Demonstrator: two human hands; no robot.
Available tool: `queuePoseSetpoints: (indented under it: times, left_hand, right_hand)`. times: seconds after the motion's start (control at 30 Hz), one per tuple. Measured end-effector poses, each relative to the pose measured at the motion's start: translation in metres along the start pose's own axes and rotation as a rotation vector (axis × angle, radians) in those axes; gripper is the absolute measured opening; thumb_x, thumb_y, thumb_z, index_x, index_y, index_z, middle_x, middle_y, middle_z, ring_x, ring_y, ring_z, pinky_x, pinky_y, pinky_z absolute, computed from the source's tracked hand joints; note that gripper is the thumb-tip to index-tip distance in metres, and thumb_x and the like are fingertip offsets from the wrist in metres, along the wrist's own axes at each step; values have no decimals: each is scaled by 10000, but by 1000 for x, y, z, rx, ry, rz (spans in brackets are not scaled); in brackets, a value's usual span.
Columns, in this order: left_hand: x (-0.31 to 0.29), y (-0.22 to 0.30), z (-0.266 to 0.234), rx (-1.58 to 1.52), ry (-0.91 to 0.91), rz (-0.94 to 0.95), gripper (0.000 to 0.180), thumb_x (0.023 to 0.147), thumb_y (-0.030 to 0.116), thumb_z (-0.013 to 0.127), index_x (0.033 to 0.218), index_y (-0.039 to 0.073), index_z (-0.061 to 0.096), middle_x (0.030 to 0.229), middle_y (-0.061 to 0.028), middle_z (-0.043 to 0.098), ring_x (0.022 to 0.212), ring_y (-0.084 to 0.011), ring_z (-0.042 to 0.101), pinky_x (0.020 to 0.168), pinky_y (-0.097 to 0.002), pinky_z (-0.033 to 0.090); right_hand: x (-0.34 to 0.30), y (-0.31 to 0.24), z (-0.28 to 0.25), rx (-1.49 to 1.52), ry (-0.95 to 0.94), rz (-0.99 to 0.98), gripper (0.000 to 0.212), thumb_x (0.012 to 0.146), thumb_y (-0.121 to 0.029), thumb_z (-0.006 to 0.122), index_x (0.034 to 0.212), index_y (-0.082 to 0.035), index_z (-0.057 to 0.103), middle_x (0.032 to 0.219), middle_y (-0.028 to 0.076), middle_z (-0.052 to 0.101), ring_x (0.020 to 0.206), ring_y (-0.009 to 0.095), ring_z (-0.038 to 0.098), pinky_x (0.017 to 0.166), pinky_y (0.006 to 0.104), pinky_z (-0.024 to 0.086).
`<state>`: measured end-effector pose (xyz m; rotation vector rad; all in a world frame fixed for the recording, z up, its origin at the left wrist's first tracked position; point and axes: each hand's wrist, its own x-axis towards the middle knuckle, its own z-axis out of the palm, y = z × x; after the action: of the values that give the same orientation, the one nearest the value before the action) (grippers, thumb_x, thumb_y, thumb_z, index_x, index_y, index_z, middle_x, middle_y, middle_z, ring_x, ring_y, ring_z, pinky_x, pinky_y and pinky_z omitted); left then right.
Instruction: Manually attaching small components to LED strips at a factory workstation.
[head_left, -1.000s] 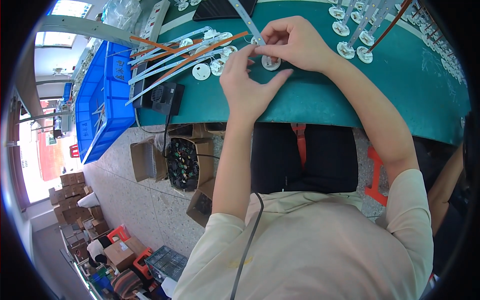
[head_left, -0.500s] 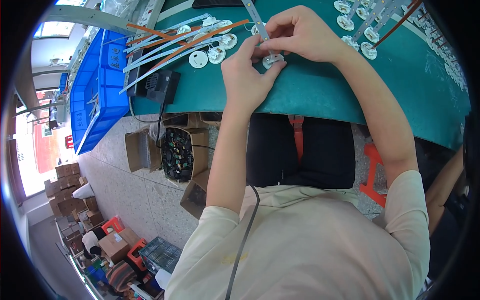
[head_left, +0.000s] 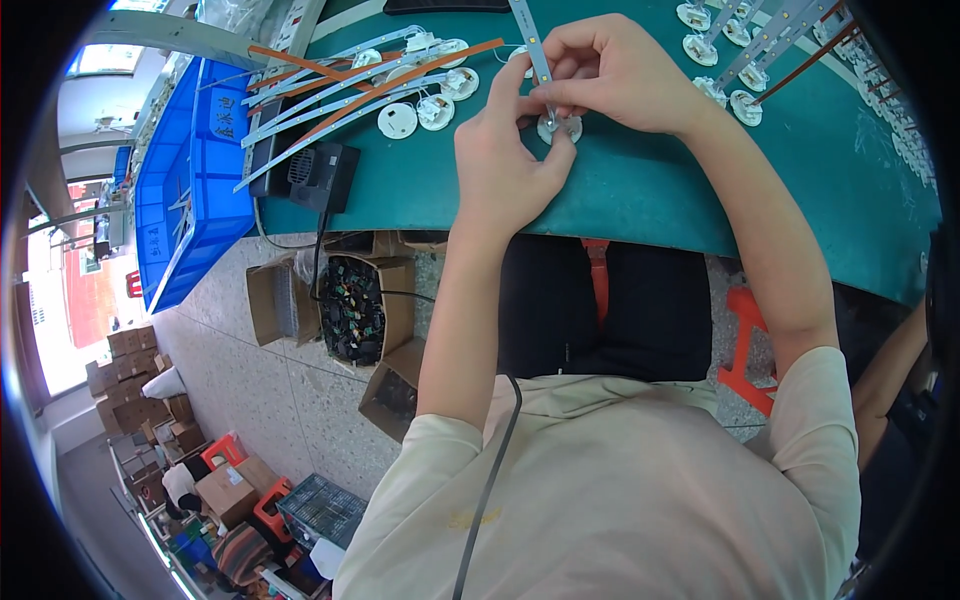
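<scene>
Over the green table, my left hand is closed around a white round end cap, its thumb against the near side. A narrow LED strip rises away from this cap. My right hand pinches the strip's lower end, thumb and index finger together just above the cap. The exact joint between strip and cap is partly covered by my fingers. To the left lie several strips with white round caps on their ends, crossed by orange-brown strips.
A black power adapter sits at the table's left edge beside a blue crate. More capped strips lie at the far right. Below the edge stands a cardboard box of small dark parts. A red stool and another person's arm are at right.
The strip and its cap have shifted slightly right, and the cap is tilted so more of its round face shows. Both hands moved with them, keeping their hold.
</scene>
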<state>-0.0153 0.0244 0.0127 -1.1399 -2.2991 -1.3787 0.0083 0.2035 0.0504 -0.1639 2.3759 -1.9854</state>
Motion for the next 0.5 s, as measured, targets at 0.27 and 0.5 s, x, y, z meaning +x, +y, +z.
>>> queuePoseSetpoints:
  times: [0.27,0.5]
  left_hand:
    - [-1,-3,0,-21,-9,4,613,732,39,706,1307,0,499,889,-148,732,762,-246,728,671,-321,570]
    - [-4,-8,-1,-72,-35,3,519,787,39,668,1285,-15,533,889,-159,731,710,-271,712,612,-320,547]
  right_hand:
    - [-1,-4,2,13,-67,21,131,848,-86,766,887,11,688,734,41,682,652,69,629,593,204,495]
    - [-2,-3,-2,-135,-25,-31,131,842,-94,776,864,2,690,701,6,649,634,40,572,572,200,464]
